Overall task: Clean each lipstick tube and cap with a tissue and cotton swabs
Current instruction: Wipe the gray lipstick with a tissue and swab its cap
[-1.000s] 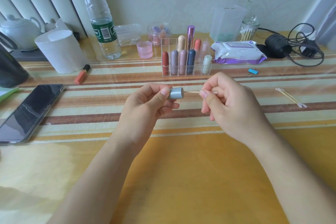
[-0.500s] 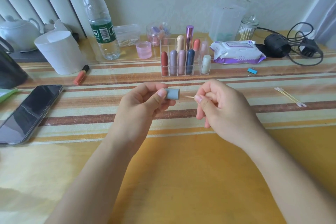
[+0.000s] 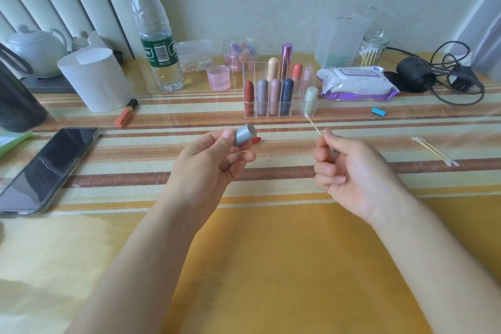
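Left grip (image 3: 211,165) clamped round tube (image 3: 245,135), in front of rack (image 3: 250,70). Right grip (image 3: 352,173) pinches swab (image 3: 314,126), front-right of rack, apart from tube. Best: steady tube, turn swab tip lightly round rim.

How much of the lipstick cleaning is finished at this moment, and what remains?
Done: two swabs lie aside, one tip pinkish, so some cleaning has happened. In hand: the left hand holds an open grey tube; the right hand holds a cotton swab clear of it. Left: nine lipsticks stand in the organizer; whether cleaned, I cannot tell.
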